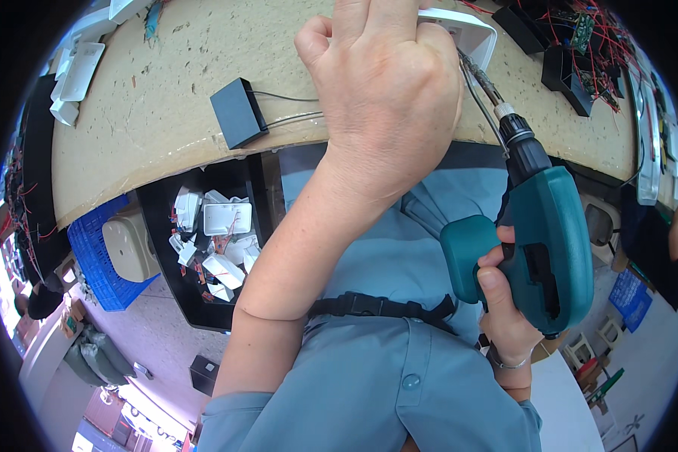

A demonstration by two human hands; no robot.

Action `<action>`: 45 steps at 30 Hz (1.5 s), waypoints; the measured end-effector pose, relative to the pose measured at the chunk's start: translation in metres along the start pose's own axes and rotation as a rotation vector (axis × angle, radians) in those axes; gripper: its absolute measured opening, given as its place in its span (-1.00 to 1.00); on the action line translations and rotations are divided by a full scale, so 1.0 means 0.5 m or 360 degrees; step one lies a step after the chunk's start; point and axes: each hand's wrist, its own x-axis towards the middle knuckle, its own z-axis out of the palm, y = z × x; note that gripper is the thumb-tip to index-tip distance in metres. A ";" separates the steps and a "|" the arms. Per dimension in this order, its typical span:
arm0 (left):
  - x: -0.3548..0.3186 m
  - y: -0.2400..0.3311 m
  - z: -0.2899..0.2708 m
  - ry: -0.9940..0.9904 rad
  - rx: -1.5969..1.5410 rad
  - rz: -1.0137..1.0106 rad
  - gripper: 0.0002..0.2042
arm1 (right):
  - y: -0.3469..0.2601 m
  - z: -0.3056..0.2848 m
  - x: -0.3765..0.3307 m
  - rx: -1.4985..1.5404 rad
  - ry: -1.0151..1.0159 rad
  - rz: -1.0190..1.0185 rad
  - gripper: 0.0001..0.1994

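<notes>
The right hand [507,313] grips a teal drill [544,233] whose bit reaches the white housing [471,30] at the workbench's [158,135] far edge, where the left hand [384,83] presses down, fingers curled over it.

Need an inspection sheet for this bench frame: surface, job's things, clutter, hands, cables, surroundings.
Surface: beige worktop, scuffed and chipped.
Job's things: white plastic housing at the far edge; teal power screwdriver with its bit angled up into it.
Clutter: black box on the bench; white plastic parts at far left; black modules with red wires at right.
Hands: left hand rests on the housing; right hand grips the screwdriver.
Cables: grey leads run from the black box toward the left hand.
Surroundings: black bin of white parts and blue crate under the bench.
</notes>
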 end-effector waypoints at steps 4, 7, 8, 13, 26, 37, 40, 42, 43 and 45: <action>0.001 -0.029 0.053 0.0535 -0.0140 0.0245 -0.92 | 0.003 -0.003 -0.006 0.0079 -0.0064 0.0038 -0.81; 0.006 -0.027 0.048 0.0536 -0.0158 0.0248 -0.92 | 0.005 -0.007 -0.009 0.0077 -0.0078 0.0021 -0.79; 0.007 -0.018 0.036 0.0535 -0.0157 0.0248 -0.92 | 0.008 -0.010 -0.010 0.0059 -0.0083 0.0012 -0.78; 0.015 0.010 -0.014 -0.0100 -0.0041 -0.0096 -0.93 | 0.040 -0.046 -0.011 -0.0104 -0.0237 -0.0362 -0.50; 0.013 0.011 -0.016 -0.0079 -0.0029 -0.0064 -0.94 | 0.015 -0.039 -0.005 -0.0024 0.0003 -0.0487 -0.46; 0.012 0.010 -0.014 -0.0072 -0.0017 -0.0057 -0.91 | 0.044 -0.054 -0.008 -0.0070 -0.0053 -0.0503 -0.46; 0.011 0.011 -0.014 -0.0077 0.0009 -0.0054 -0.91 | 0.049 -0.059 -0.007 -0.0173 -0.0173 -0.0572 -0.47; 0.011 0.011 -0.012 -0.0076 -0.0004 -0.0058 -0.91 | 0.049 -0.056 -0.011 -0.0172 -0.0210 -0.0542 -0.48; 0.012 0.012 -0.012 -0.0074 -0.0017 -0.0061 -0.91 | 0.052 -0.052 -0.016 -0.0102 -0.0202 -0.0451 -0.48; 0.012 0.012 -0.013 -0.0078 -0.0017 -0.0061 -0.91 | 0.052 -0.047 -0.017 -0.0031 -0.0197 -0.0361 -0.49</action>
